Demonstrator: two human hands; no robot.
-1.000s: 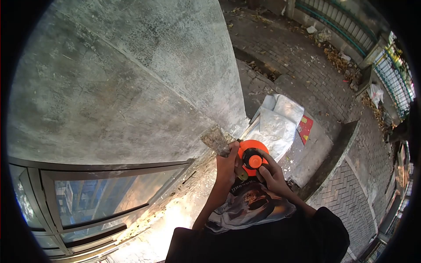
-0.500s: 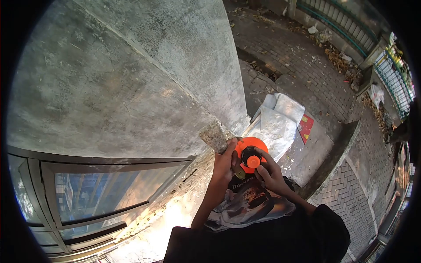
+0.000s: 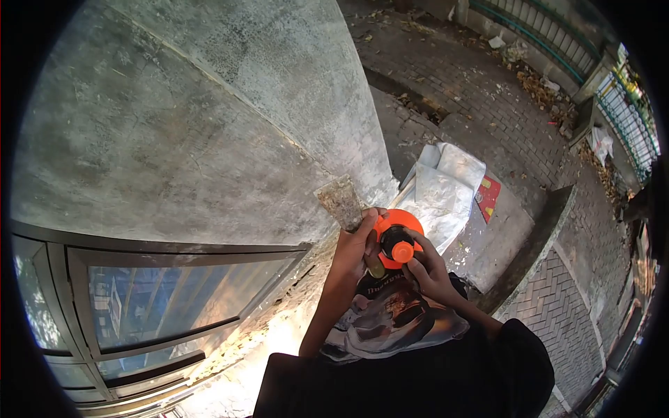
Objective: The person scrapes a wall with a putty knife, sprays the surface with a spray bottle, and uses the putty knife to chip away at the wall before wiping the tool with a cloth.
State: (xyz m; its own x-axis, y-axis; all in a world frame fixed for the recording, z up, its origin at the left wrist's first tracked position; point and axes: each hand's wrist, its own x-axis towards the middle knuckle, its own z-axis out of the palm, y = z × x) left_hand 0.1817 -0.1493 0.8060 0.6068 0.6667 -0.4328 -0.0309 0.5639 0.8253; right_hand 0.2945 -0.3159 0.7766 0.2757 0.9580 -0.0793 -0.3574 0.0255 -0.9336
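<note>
My left hand (image 3: 352, 245) is closed around a scraper (image 3: 339, 203) with a wide, dirty blade pointing up toward the wall. Its olive handle end shows below my fingers. Against the fingertips of this same hand rests an orange bottle (image 3: 410, 221) with a black collar (image 3: 395, 239) and an orange knob (image 3: 402, 251) on top. From the other side my right hand (image 3: 433, 270) grips the bottle near the collar, thumb beside the knob. The bottle is held in front of my chest, seen from above; its lower part is hidden.
A grey plastered wall (image 3: 181, 132) rises at the left, above a dark-framed window (image 3: 174, 299). White sheeting or sacks (image 3: 446, 188) and a red and yellow packet (image 3: 488, 198) lie on the ground ahead. A low curb (image 3: 536, 247) curves at the right beside brick paving (image 3: 557, 313).
The view has shifted slightly. Both hands keep hold of the scraper and the bottle, and the knob sits a little lower against the collar in view.
</note>
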